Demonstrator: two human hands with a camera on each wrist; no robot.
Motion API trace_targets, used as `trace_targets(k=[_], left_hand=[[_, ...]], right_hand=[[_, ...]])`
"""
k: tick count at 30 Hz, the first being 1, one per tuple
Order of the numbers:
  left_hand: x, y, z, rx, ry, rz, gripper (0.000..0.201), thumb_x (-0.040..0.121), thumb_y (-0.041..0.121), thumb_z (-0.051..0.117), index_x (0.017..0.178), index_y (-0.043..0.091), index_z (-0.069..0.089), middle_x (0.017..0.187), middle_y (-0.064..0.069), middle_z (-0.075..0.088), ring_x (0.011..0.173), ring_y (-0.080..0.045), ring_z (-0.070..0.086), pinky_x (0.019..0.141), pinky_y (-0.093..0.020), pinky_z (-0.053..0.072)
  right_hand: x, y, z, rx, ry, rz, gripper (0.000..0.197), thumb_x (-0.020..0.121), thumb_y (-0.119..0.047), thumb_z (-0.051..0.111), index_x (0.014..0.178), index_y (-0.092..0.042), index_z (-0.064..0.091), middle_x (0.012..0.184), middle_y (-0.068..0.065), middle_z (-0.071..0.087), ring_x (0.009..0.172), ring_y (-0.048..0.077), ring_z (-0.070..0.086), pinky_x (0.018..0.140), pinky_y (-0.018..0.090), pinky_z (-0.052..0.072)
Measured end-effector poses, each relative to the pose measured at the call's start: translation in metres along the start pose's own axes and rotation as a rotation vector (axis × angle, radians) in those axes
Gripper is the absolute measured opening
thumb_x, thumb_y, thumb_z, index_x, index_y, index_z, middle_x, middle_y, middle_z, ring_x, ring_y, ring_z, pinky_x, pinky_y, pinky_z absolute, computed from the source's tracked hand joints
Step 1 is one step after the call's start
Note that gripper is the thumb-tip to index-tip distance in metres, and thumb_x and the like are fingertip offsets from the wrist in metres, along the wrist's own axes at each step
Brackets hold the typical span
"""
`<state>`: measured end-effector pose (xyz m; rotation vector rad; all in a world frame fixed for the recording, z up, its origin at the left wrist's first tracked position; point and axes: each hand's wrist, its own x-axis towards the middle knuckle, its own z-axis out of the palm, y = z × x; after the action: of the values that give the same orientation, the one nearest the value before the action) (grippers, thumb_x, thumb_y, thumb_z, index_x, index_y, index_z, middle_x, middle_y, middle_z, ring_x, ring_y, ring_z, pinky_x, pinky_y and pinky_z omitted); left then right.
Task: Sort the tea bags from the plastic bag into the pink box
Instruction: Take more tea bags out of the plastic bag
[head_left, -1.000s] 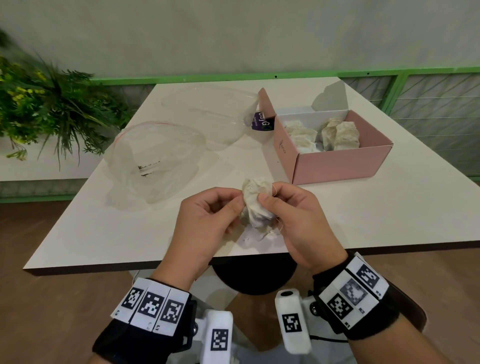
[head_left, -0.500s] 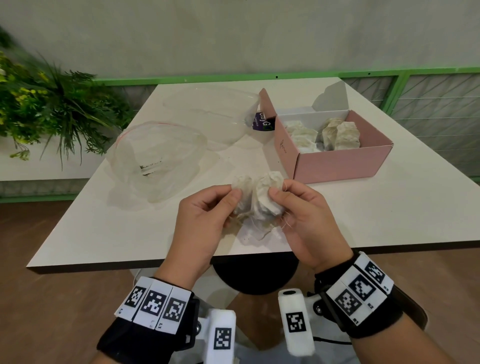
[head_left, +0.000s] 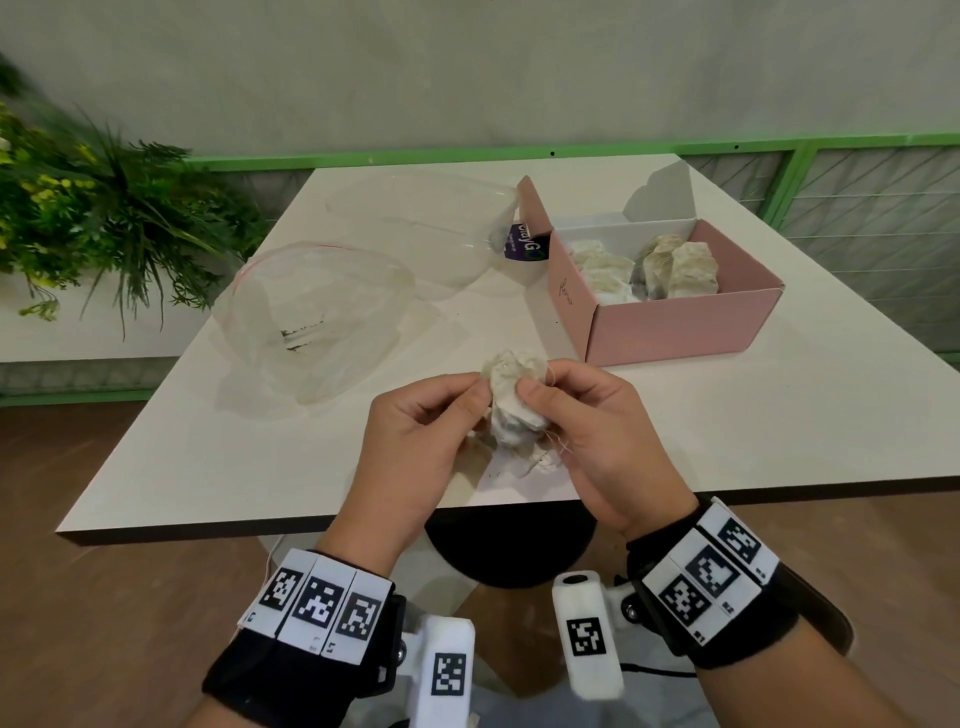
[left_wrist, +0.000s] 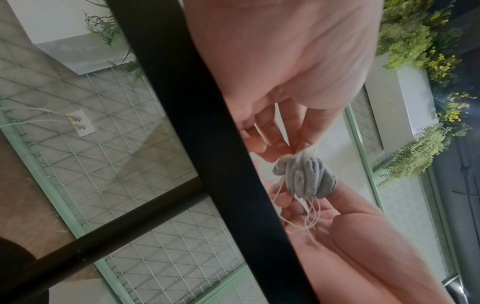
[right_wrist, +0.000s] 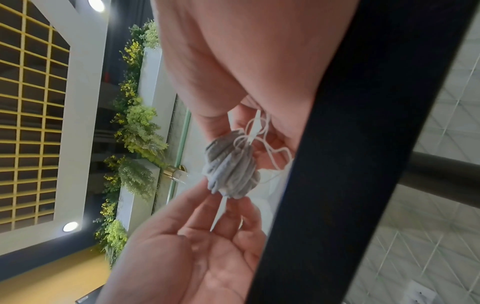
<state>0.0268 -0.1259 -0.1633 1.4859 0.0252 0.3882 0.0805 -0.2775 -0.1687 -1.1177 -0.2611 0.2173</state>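
A crumpled clump of pale tea bags with loose strings sits between both hands, just above the table's near edge. My left hand pinches its left side with thumb and forefinger. My right hand pinches its right side. The left wrist view shows the tea bag clump with strings trailing over the right palm. In the right wrist view the clump hangs from the right fingers above the left palm. The open pink box stands to the right and holds several tea bags.
An empty clear plastic bag with dark crumbs lies on the white table, left of the hands. A second clear bag with a purple label lies behind it. Green plants stand at the left.
Half a second ago the tea bags were pulled into two lumps between the hands. Now they are pressed back into one clump, and the hands are closer together.
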Motion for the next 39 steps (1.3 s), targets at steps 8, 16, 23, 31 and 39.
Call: trace_targets(k=[8, 16, 23, 31, 39], left_hand=[[-0.001, -0.002, 0.003, 0.080, -0.005, 0.041, 0.012, 0.088, 0.016, 0.075, 0.097, 0.012, 0.081, 0.084, -0.002, 0.079, 0.075, -0.013, 0.072, 0.072, -0.026, 0.057], [-0.002, -0.002, 0.004, 0.124, 0.032, 0.060, 0.011, 0.091, 0.010, 0.074, 0.089, 0.019, 0.080, 0.081, 0.001, 0.078, 0.075, -0.012, 0.070, 0.072, -0.024, 0.055], [0.000, -0.001, -0.003, 0.505, 0.126, 0.190, 0.022, 0.093, 0.015, 0.069, 0.111, 0.029, 0.071, 0.112, 0.015, 0.066, 0.096, -0.006, 0.061, 0.078, -0.015, 0.046], [0.010, -0.011, -0.001, 1.046, 0.071, 0.060, 0.035, 0.086, 0.025, 0.062, 0.119, 0.038, 0.067, 0.123, 0.019, 0.055, 0.120, -0.015, 0.043, 0.098, -0.037, 0.032], [0.009, -0.012, 0.000, 1.092, 0.169, 0.042, 0.020, 0.094, 0.036, 0.057, 0.104, 0.032, 0.075, 0.115, 0.013, 0.062, 0.111, -0.017, 0.045, 0.096, -0.041, 0.034]], right_hand=[[-0.005, 0.002, 0.004, -0.141, 0.005, -0.113, 0.013, 0.093, 0.002, 0.062, 0.101, 0.001, 0.073, 0.093, 0.017, 0.075, 0.083, 0.027, 0.072, 0.075, 0.037, 0.060], [-0.007, 0.002, 0.007, -0.195, -0.051, -0.071, 0.014, 0.097, -0.004, 0.061, 0.099, 0.009, 0.066, 0.093, 0.025, 0.070, 0.084, 0.028, 0.067, 0.079, 0.040, 0.057], [-0.004, -0.009, 0.000, 0.188, 0.094, 0.011, 0.016, 0.095, -0.001, 0.056, 0.106, 0.006, 0.066, 0.093, 0.018, 0.069, 0.080, 0.025, 0.068, 0.071, 0.036, 0.059], [0.003, -0.011, -0.012, 0.426, 0.121, 0.059, 0.009, 0.099, -0.011, 0.049, 0.099, -0.009, 0.057, 0.084, 0.007, 0.056, 0.077, 0.017, 0.059, 0.078, 0.029, 0.051], [0.000, -0.013, -0.014, 0.409, 0.104, 0.085, 0.008, 0.095, -0.014, 0.053, 0.101, -0.010, 0.058, 0.086, 0.006, 0.052, 0.079, 0.018, 0.051, 0.080, 0.029, 0.047]])
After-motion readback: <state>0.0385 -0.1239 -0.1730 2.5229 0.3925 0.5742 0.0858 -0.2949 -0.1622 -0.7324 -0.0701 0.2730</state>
